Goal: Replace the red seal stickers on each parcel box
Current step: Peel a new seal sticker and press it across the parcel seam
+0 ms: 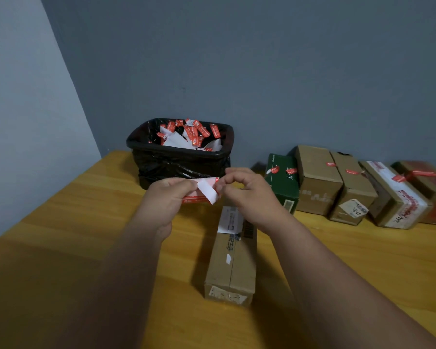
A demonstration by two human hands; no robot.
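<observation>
A: Where are you in the job?

B: Your left hand (170, 197) pinches a red paper seal sticker with white backing (204, 191), held up over the far end of the long brown cardboard parcel box (233, 263) lying on the yellow wooden table (61, 222). Your right hand (247, 195) has its fingers curled, thumb and forefinger nipping the sticker's right end. I judge you are peeling the backing off a fresh seal.

A: And the box below?

B: Its top seam shows no red seal, so it looks ready for one. The row of parcels at the right, from the dark green carton (283, 182) onward, already carries red seals.

A: Next move?

B: Probably free the backing, drop it in the black-lined waste bin (181, 157) full of red and white scraps, then press the seal across the seam. Whether the backing has fully parted is hard to tell; the fingers hide it.
</observation>
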